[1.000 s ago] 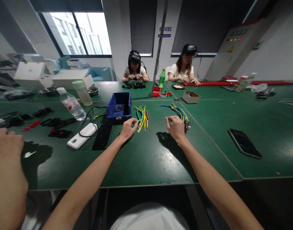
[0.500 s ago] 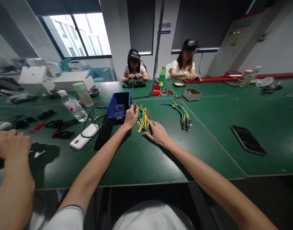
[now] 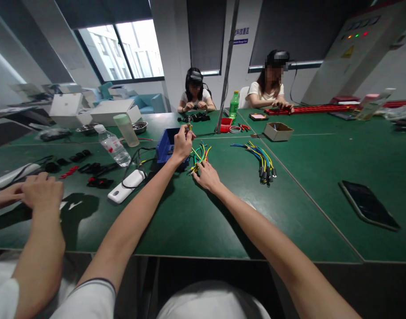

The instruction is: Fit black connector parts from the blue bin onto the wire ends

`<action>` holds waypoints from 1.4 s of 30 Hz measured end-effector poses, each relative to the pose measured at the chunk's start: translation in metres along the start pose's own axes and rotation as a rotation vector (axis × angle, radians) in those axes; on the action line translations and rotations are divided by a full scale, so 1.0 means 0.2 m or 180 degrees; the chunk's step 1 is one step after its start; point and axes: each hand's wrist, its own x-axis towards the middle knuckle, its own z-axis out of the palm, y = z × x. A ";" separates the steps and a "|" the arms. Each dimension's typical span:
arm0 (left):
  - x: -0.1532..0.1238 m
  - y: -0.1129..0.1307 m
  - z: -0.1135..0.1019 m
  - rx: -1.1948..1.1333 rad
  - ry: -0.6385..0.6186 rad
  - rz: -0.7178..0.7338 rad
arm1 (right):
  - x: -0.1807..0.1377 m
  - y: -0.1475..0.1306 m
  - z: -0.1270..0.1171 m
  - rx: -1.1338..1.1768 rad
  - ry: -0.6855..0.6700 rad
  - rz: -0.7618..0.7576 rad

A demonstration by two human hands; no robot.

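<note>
My left hand [image 3: 183, 144] is raised beside the blue bin [image 3: 162, 148]. Its fingers pinch a short yellow wire [image 3: 190, 126] whose end sticks up above the fingertips. My right hand [image 3: 207, 176] rests at the near end of a loose bunch of wires [image 3: 203, 153], yellow, green and red. The thumb and fingers of that hand close on the wire ends, partly hiding them. A second bunch of wires [image 3: 257, 157], blue and yellow with black sleeves and ring terminals, lies to the right.
On the left are a white power bank [image 3: 127, 186], a water bottle [image 3: 112, 146] and a nearby person's hands [image 3: 43, 190]. A phone [image 3: 369, 204] lies to the right. Across the table are a small cardboard box [image 3: 278, 132], a red bin [image 3: 226, 125], a metal pole and two people working.
My left hand has risen away from the wire bunch with a wire in it. My right hand's fingers, stretched out before, have closed in on the wires. The view has shifted slightly left.
</note>
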 end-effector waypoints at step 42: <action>-0.71 0.12 0.10 0.0444 -0.0952 0.1242 | -0.14 0.09 -0.14 0.4259 0.0561 0.1486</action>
